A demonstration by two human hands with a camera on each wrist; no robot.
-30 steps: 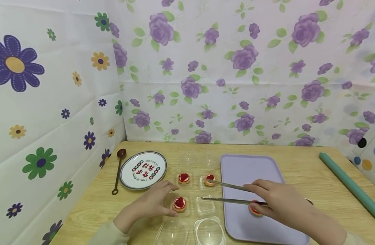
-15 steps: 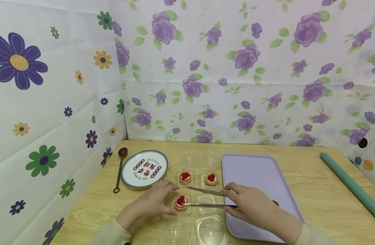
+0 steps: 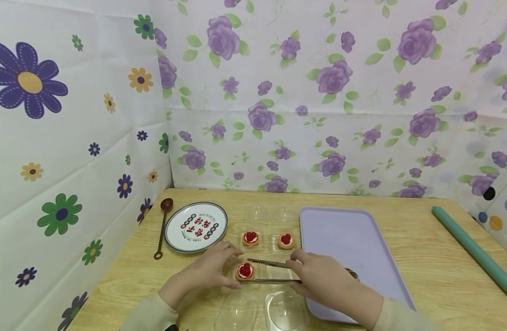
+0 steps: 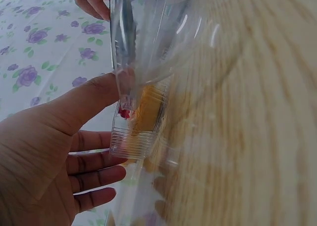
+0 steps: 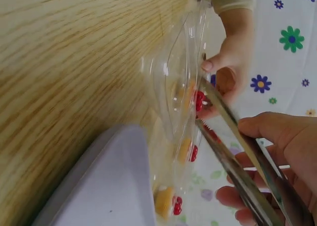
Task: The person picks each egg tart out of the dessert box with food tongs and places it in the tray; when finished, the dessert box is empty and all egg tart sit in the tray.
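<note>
In the head view, a berry-topped tart [image 3: 245, 271] sits in the front left cup of a clear plastic container [image 4: 131, 144]. My left hand [image 3: 208, 269] grips that cup's edge, thumb in front and fingers behind. My right hand [image 3: 325, 280] holds metal tongs [image 3: 274, 281], their two tips spread on either side of this tart. The right wrist view has its red berries [image 5: 199, 100] between the tong tips. Two more tarts stand in the back cups, the left tart [image 3: 250, 237] and the right tart [image 3: 285, 240]. The front right cup lies under the tongs.
A lilac tray [image 3: 340, 225] lies right of the container, with a dark red bit at the right hand's far edge. Clear domed lids [image 3: 286, 310] spread toward me. A printed plate [image 3: 195, 243] and brown spoon [image 3: 162, 227] are left; a teal roll [image 3: 473, 250] lies far right.
My right hand has moved left with the tongs, from the back right tart and tray to the front left tart. The left hand stays where it was.
</note>
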